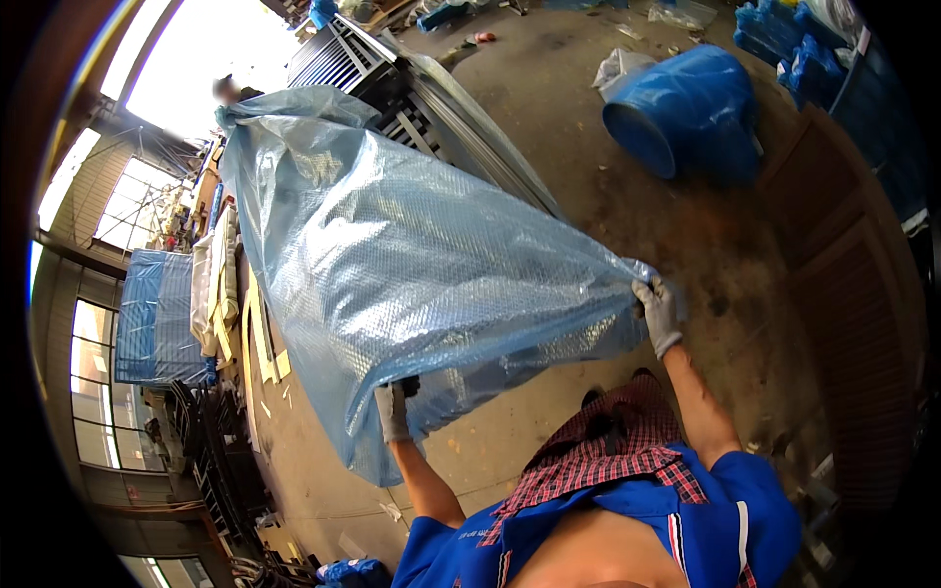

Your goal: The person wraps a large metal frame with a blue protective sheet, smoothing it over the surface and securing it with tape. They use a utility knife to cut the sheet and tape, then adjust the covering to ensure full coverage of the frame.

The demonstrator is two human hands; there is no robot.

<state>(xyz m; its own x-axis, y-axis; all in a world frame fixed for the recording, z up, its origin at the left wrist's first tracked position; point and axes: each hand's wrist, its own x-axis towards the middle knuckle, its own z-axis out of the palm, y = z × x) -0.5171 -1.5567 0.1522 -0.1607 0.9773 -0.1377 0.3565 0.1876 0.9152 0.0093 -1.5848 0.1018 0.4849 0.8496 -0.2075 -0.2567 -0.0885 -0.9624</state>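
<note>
A large sheet of blue bubble wrap (421,245) stretches from my hands toward the far left, where another person, mostly hidden behind it, is at its other end. My right hand (659,312), in a grey glove, grips the sheet's near right corner, where the film bunches up. The gloved left hand (394,412) is at the near edge, with the film folding over its fingers; whether they are closed is hidden. Between my hands the near edge sags, and a lower layer of the film shows beneath.
Dark metal frames (348,64) are stacked behind the sheet. A big blue plastic drum (686,113) lies on the concrete floor at the far right, near blue-wrapped bundles (794,49). Brown panels (848,284) stand at the right. Yellow strips (260,328) lie on the left.
</note>
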